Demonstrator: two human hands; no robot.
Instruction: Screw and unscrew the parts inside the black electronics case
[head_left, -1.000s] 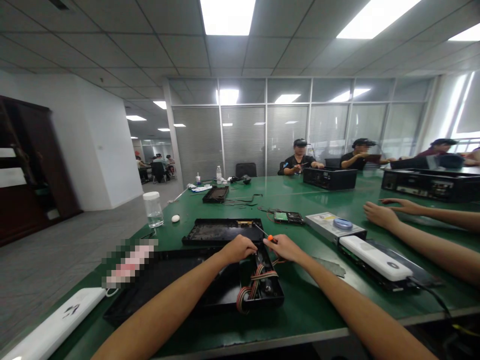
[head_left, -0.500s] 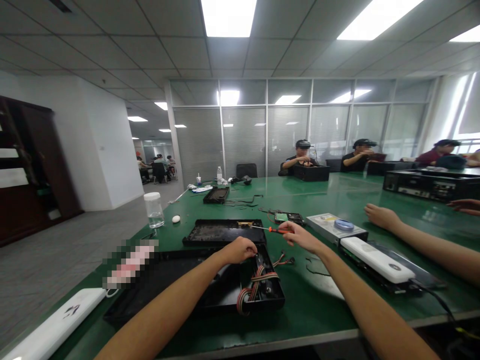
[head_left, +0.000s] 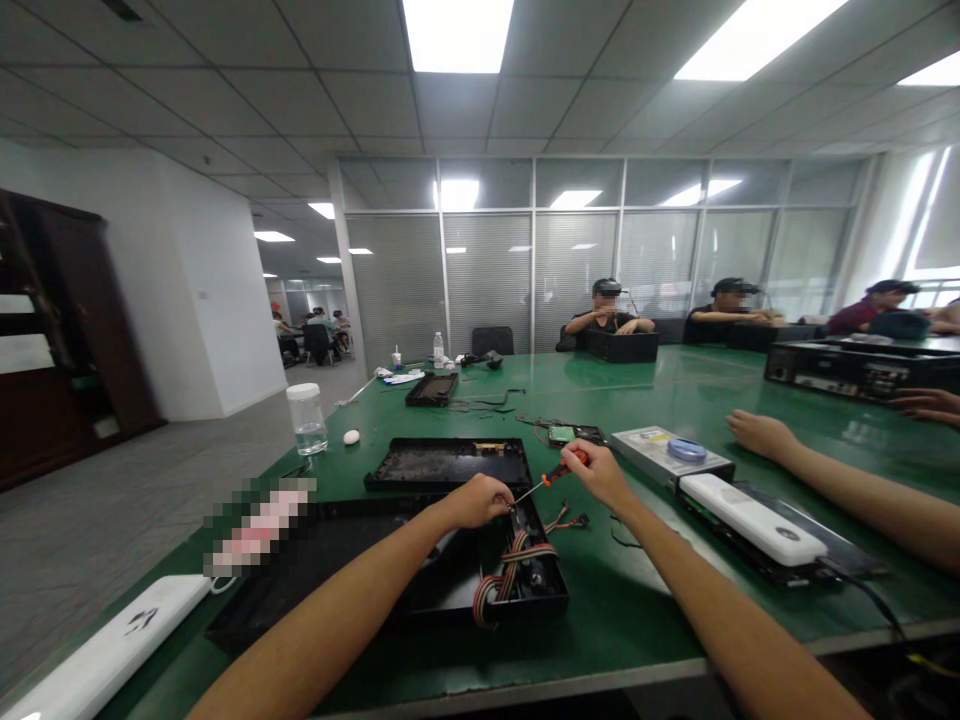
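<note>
An open black device case (head_left: 420, 590) lies on the green table (head_left: 645, 620) in front of me, with a striped ribbon cable (head_left: 510, 570) looping out of its right end. My left hand (head_left: 480, 498) is closed at the case's far right corner, on something I cannot make out. My right hand (head_left: 600, 470) grips a small orange-handled screwdriver (head_left: 551, 476), whose tip points down-left toward my left hand's fingers.
A black cover tray (head_left: 448, 462) lies beyond the case, a small circuit board (head_left: 574, 434) to its right. A white power bank (head_left: 750, 516) and silver drive (head_left: 664, 452) sit right. Another person's hand (head_left: 757, 432) rests nearby. A clear jar (head_left: 307, 418) stands left. People sit across.
My right hand lifted the screwdriver away to the right, then tilted it so the tip comes down to my left hand. The neighbour's far hand drew back to the right.
</note>
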